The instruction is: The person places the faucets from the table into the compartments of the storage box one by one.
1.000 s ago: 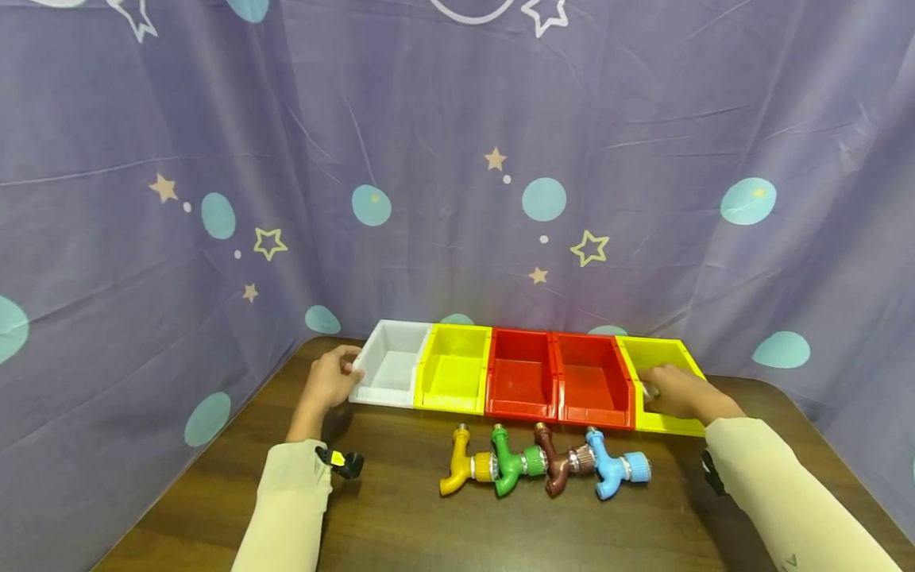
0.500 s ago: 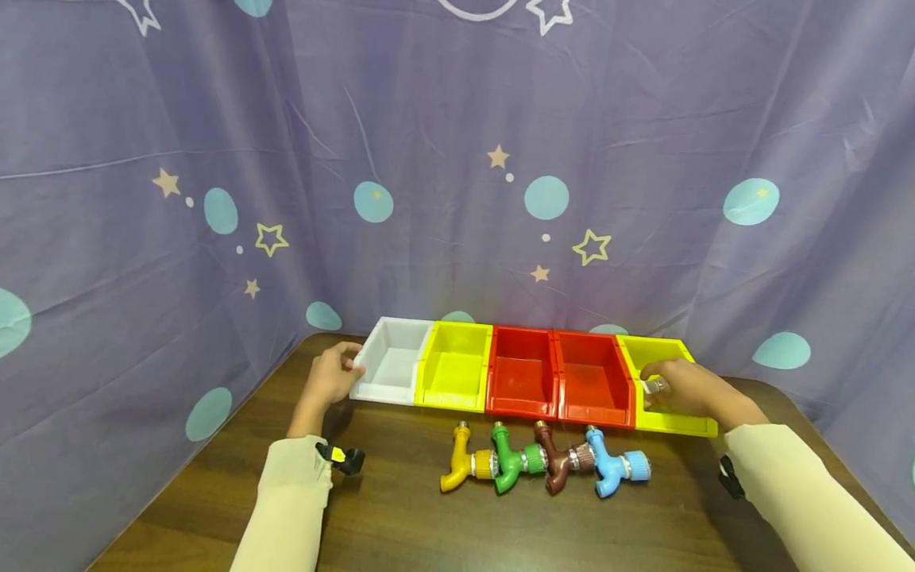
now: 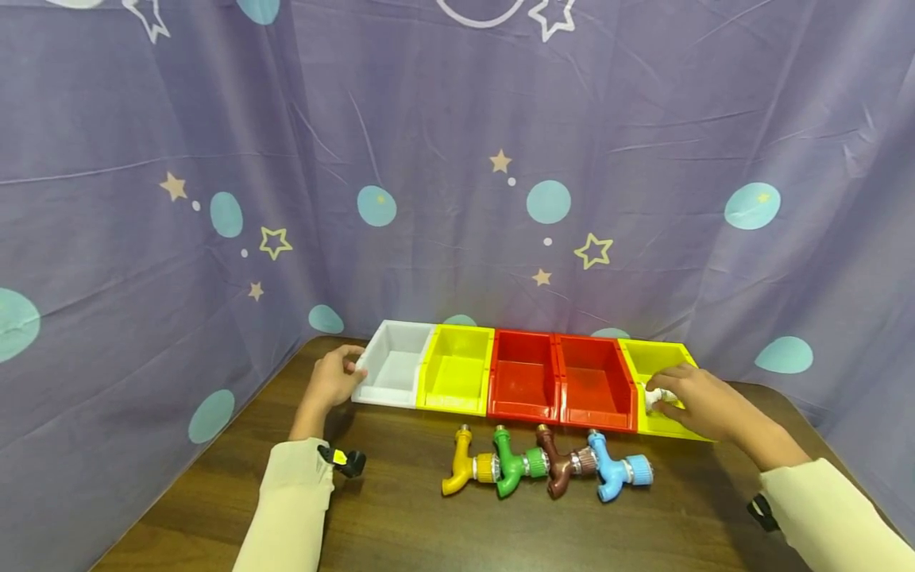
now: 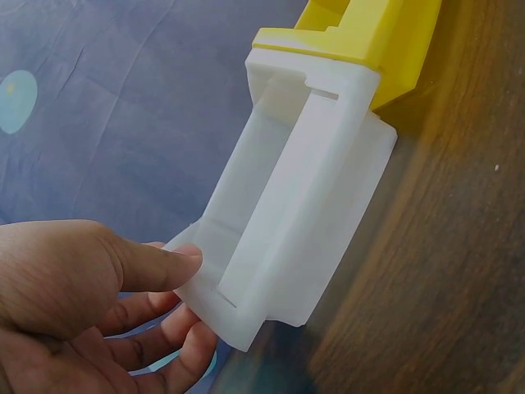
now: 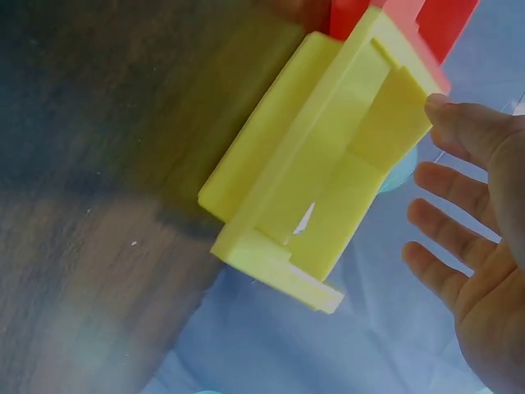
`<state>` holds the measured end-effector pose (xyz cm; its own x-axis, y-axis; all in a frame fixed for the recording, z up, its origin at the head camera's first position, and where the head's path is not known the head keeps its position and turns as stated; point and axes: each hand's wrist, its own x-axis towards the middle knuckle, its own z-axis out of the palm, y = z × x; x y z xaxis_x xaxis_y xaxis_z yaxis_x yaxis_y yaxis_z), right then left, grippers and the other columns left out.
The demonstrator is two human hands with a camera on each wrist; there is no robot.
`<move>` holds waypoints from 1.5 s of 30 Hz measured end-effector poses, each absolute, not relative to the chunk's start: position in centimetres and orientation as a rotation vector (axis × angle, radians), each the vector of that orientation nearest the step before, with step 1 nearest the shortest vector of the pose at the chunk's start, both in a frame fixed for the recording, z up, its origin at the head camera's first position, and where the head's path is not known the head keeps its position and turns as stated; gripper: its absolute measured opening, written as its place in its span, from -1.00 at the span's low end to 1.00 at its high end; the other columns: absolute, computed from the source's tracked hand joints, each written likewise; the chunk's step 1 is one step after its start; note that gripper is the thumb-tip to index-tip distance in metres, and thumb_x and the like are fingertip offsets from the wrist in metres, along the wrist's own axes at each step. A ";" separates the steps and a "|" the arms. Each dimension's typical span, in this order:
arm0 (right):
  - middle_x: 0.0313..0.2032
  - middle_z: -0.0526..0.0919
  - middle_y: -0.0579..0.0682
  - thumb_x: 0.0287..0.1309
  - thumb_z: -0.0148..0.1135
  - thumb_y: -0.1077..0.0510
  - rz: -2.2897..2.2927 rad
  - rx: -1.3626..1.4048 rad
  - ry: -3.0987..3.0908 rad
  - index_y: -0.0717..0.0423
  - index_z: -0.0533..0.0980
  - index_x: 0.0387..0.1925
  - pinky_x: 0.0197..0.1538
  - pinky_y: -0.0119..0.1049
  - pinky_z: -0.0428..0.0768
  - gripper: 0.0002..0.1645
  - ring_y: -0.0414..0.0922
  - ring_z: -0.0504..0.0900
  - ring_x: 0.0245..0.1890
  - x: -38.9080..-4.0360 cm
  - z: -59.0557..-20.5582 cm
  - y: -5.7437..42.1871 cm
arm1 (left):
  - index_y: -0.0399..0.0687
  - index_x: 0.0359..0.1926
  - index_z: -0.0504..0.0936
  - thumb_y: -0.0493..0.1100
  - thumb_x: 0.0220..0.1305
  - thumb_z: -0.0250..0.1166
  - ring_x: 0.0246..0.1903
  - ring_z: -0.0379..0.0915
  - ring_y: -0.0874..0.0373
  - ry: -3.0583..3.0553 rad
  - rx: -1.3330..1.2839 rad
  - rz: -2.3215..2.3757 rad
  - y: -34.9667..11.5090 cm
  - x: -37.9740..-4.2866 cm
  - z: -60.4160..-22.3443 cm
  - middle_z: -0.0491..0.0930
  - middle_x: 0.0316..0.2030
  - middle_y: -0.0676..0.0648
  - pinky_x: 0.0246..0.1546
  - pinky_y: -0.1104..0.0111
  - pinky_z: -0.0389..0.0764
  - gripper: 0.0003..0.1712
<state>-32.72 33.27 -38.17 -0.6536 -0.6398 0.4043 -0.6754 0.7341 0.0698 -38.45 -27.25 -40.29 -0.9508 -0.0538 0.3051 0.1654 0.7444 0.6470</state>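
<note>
My left hand (image 3: 333, 378) grips the left side of the white bin (image 3: 395, 372); in the left wrist view the thumb (image 4: 176, 267) lies on the bin's rim and the fingers curl beneath it. Over the rightmost yellow bin (image 3: 652, 354) hovers my right hand (image 3: 704, 401), fingers loosely spread. Inside that bin lies a white tap (image 3: 654, 398) with a silvery part, partly hidden by the fingers. The right wrist view shows just a white sliver (image 5: 304, 219) of it, with the hand (image 5: 492, 197) beside the bin.
Between the white and rightmost bins stand another yellow bin (image 3: 457, 369) and two red bins (image 3: 524, 381). In front lie a yellow tap (image 3: 460, 463), a green tap (image 3: 509, 465), a brown tap (image 3: 561, 465) and a light blue tap (image 3: 611, 469) on the wooden table (image 3: 400, 524). A purple curtain (image 3: 443, 262) hangs behind.
My right hand has let go of the white tap, now lying in the yellow bin, and has drawn back to the right. The left hand stays on the white bin.
</note>
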 end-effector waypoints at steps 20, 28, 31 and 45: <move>-0.18 0.68 -0.18 0.02 0.59 0.06 -0.003 1.237 -2.311 0.02 0.67 -0.11 -0.12 -0.08 0.64 -0.62 -0.12 0.61 -0.16 -28.3 -39.7 30.0 | -0.28 0.26 0.54 -0.32 0.29 0.38 -0.22 0.58 -0.13 -2.634 -0.106 -1.024 -27.1 -38.8 -40.4 0.67 -0.24 -0.27 -0.21 0.10 0.61 -0.48; -0.11 0.66 -0.23 0.06 0.57 -0.03 -0.010 1.291 -2.357 -0.06 0.66 0.00 -0.11 -0.10 0.64 -0.55 -0.15 0.59 -0.12 -26.7 -40.6 28.4 | -0.30 0.26 0.54 -0.32 0.29 0.38 -0.20 0.58 -0.15 -2.637 -0.103 -1.019 -27.2 -38.8 -40.4 0.67 -0.23 -0.29 -0.18 0.05 0.61 -0.48; -0.09 0.66 -0.21 0.05 0.57 -0.05 0.004 1.309 -2.352 -0.06 0.66 0.01 -0.10 -0.11 0.64 -0.53 -0.15 0.60 -0.12 -26.4 -41.2 28.2 | -0.29 0.25 0.54 -0.31 0.29 0.38 -0.21 0.58 -0.14 -2.641 -0.102 -1.013 -27.3 -38.8 -40.5 0.68 -0.24 -0.28 -0.19 0.06 0.62 -0.48; 0.00 0.62 -0.11 0.23 0.39 -0.21 -0.047 1.352 -2.475 -0.35 0.65 0.10 -0.05 0.02 0.61 -0.60 -0.11 0.52 -0.06 -25.2 -42.3 27.0 | -0.26 0.28 0.53 -0.29 0.30 0.37 -0.20 0.59 -0.15 -2.647 -0.099 -1.017 -27.4 -38.8 -40.6 0.68 -0.21 -0.29 -0.22 0.11 0.62 -0.47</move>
<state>-25.19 26.97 -42.30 -0.5013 -0.8248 0.2615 -0.8143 0.5519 0.1798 -38.84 -27.42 -40.61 -0.9517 -0.0437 0.3038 0.1710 0.7464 0.6432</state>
